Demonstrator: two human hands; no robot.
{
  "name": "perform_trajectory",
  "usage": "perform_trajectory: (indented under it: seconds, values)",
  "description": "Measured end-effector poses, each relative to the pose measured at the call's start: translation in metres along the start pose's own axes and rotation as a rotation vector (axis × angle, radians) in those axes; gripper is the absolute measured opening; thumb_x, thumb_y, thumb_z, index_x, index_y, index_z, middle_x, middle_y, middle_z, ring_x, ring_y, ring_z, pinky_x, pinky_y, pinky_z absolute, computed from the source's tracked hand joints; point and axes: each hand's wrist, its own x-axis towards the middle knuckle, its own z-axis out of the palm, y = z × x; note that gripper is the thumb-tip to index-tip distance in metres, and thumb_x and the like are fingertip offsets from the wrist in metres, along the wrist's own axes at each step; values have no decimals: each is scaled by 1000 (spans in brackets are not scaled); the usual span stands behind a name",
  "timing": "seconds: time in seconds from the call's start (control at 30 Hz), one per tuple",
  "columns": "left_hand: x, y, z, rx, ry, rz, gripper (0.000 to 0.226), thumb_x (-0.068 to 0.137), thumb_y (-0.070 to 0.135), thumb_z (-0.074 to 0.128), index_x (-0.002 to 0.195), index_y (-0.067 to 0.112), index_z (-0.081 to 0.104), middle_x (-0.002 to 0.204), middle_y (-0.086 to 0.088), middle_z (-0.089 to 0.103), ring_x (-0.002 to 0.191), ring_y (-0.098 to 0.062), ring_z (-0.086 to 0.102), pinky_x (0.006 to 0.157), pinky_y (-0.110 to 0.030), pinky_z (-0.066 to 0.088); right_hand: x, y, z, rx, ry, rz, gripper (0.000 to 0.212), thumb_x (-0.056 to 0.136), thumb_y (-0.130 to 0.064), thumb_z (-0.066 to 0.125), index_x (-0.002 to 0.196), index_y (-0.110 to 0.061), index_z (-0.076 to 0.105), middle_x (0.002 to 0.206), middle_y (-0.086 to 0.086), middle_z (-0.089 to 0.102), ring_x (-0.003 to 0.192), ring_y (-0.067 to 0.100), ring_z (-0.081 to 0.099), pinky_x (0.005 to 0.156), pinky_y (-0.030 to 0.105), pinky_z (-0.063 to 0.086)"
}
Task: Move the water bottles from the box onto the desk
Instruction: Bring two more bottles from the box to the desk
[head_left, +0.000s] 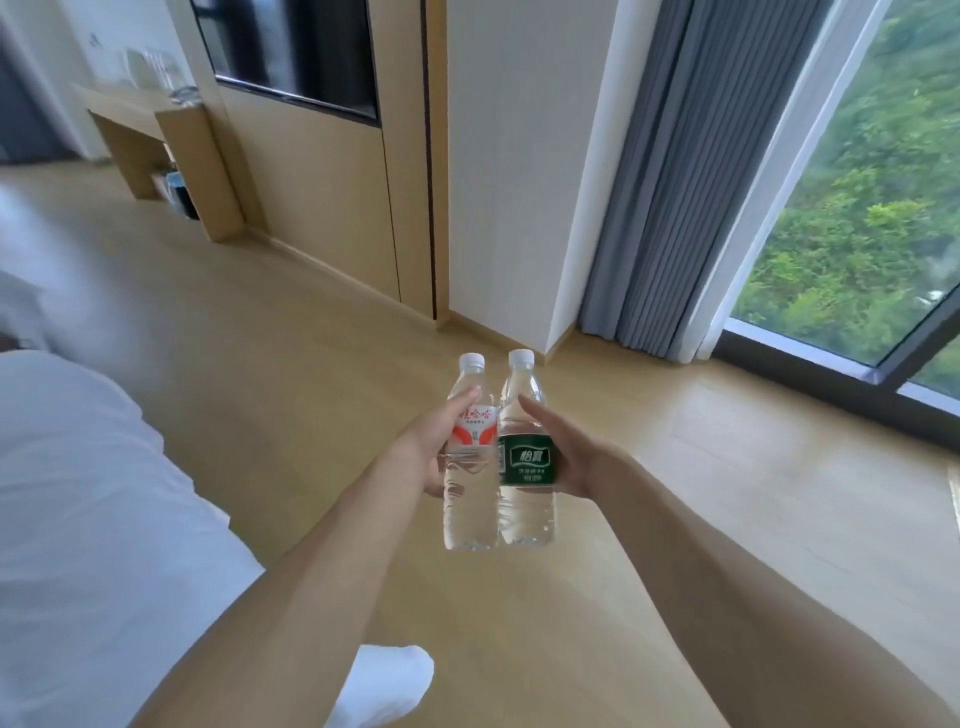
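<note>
Two clear water bottles with white caps stand upright side by side in the air, touching each other. My left hand grips the one with the red-and-white label. My right hand grips the one with the green label. Both arms reach forward over the wooden floor. The wooden desk stands far off at the upper left, against the wall. The box is not in view.
A bed with white sheets fills the left side. A wall-mounted dark screen hangs right of the desk. Grey curtains and a large window are at the right. My white-socked foot is on the floor below.
</note>
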Motion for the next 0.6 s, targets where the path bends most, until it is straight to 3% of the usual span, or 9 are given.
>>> perform_trajectory:
  seconds: [0.07, 0.23, 0.4, 0.6]
  values:
    - [12, 18, 0, -16, 34, 15, 61, 74, 70, 73, 99, 14, 73, 91, -12, 78, 71, -29, 76, 56, -43, 60, 22, -21, -8, -17, -17, 16, 62, 91, -62, 59, 128, -12, 63, 114, 17, 73, 92, 27, 73, 81, 39, 61]
    - [42, 55, -17, -70, 119, 49, 67, 76, 73, 69, 106, 13, 73, 83, -11, 78, 63, -26, 75, 42, -43, 55, 81, -57, -7, -58, -63, 35, 71, 86, -60, 66, 134, -8, 59, 129, 22, 66, 120, 37, 64, 106, 51, 49]
    - [84, 89, -53, -141, 153, 33, 67, 72, 74, 71, 100, 13, 73, 82, -12, 78, 62, -29, 75, 42, -47, 55, 141, -93, 6, -110, -73, 48, 64, 89, -59, 65, 129, -10, 62, 121, 19, 71, 106, 33, 71, 92, 45, 57]
    - [143, 146, -118, -184, 188, 36, 68, 72, 74, 71, 104, 14, 73, 84, -12, 78, 63, -29, 75, 46, -47, 57, 233, -151, 37, -187, -66, 74, 60, 89, -57, 67, 129, -12, 61, 115, 17, 74, 109, 34, 71, 97, 49, 55]
